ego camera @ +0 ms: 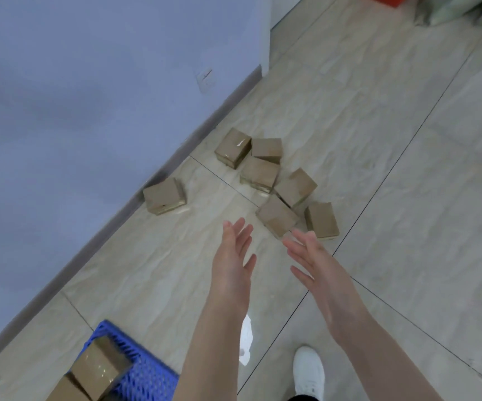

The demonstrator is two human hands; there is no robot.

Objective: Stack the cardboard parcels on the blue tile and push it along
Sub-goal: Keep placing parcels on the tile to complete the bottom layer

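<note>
Several brown cardboard parcels lie scattered on the floor ahead; the nearest parcel sits just beyond my fingertips, and a lone parcel lies by the wall. My left hand and my right hand both reach forward with straight, spread fingers, palms facing each other, holding nothing. The blue tile, a gridded plastic panel, lies at the bottom left with two parcels on it.
A pale wall with a grey skirting board runs along the left. My white shoe stands on the floor at the bottom. A white patch marks the floor beside my left forearm. Something red sits far off.
</note>
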